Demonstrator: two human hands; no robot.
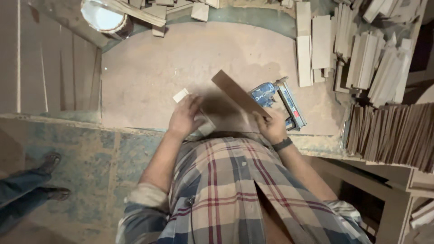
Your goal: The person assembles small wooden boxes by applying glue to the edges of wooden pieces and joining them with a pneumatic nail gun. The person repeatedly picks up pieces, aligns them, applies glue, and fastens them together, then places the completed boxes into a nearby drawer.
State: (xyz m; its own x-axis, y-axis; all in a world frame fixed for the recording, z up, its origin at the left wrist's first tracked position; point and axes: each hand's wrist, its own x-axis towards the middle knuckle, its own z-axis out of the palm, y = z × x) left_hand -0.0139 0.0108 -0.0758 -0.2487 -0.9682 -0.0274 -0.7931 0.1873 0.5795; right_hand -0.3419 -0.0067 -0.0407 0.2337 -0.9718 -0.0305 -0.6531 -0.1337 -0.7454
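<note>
white bucket (105, 18) top left | stacked wood strips (389, 131) right | another person's legs (27, 187) on floor

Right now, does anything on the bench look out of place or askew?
Mostly no. The brown wooden strip in the right hand lies askew over the blue nail gun; the left hand presses a pale block.

Both forearms bare, sleeves rolled to the elbows, reaching forward and down from the chest; left hand (184, 116) palm down, fingers bent and closed over something small; right hand (271, 126) curled in a pinch, thumb on top, dark band on its wrist.
</note>
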